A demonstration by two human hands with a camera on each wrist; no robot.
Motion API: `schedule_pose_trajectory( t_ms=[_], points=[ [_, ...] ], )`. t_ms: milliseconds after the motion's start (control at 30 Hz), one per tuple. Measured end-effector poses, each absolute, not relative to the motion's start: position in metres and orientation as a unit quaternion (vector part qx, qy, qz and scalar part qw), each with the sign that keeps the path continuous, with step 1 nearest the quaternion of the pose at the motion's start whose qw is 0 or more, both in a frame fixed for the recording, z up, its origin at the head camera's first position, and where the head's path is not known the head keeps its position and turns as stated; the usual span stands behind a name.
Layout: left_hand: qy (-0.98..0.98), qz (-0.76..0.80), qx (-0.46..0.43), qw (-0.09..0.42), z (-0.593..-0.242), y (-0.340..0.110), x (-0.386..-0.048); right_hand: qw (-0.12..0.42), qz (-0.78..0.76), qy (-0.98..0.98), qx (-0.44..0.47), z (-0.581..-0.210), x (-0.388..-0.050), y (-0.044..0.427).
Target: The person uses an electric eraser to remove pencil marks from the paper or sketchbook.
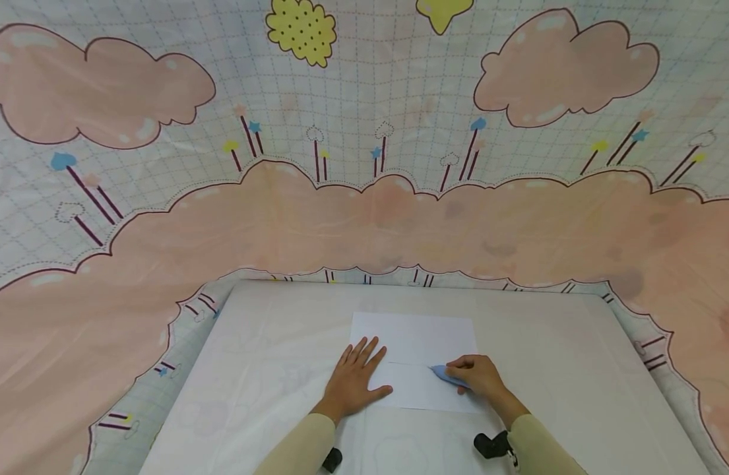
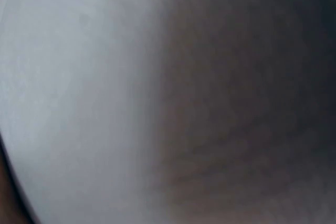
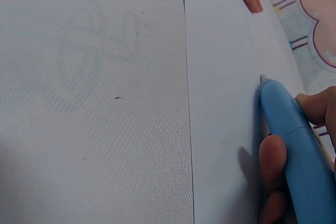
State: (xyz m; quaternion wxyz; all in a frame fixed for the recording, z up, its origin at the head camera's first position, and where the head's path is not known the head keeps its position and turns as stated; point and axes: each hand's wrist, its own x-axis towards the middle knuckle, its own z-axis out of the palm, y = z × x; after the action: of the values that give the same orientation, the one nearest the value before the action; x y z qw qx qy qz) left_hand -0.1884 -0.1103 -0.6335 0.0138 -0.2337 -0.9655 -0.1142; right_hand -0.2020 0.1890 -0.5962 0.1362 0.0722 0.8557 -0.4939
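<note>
Blue, smooth and rounded, a pen-shaped tool [image 3: 296, 135] with a small pale tip [image 3: 263, 78] is pinched between the thumb and fingers of my right grip [image 1: 481, 379]. It is over the right half of a plain white rectangular paper sheet [image 1: 414, 336]. Its long axis runs mostly crosswise, the tip pointing toward my left grip [image 1: 353, 382] and slightly away from me.

A thin, faint line [image 1: 408, 363] crosses the sheet from near my left grip to about the tip; whether drawn, cut or creased, I cannot tell. I judge the work partway: that stretch looks done, while tool and grip hide what may be left to its right.

My left grip lies flat, fingers spread, over the sheet's left edge. Beneath is a white-covered counter [image 1: 269, 343]; beyond, a peach-and-white printed cloth [image 1: 340, 224].
</note>
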Motion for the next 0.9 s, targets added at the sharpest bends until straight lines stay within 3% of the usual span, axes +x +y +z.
schedule_pose_trajectory(
  t_ms=[900],
  points=[
    [-0.968,-0.105,-0.222,-0.041,-0.613,-0.109,-0.188,0.139,-0.493,0.856,0.073,-0.591,-0.202,0.187]
  ],
)
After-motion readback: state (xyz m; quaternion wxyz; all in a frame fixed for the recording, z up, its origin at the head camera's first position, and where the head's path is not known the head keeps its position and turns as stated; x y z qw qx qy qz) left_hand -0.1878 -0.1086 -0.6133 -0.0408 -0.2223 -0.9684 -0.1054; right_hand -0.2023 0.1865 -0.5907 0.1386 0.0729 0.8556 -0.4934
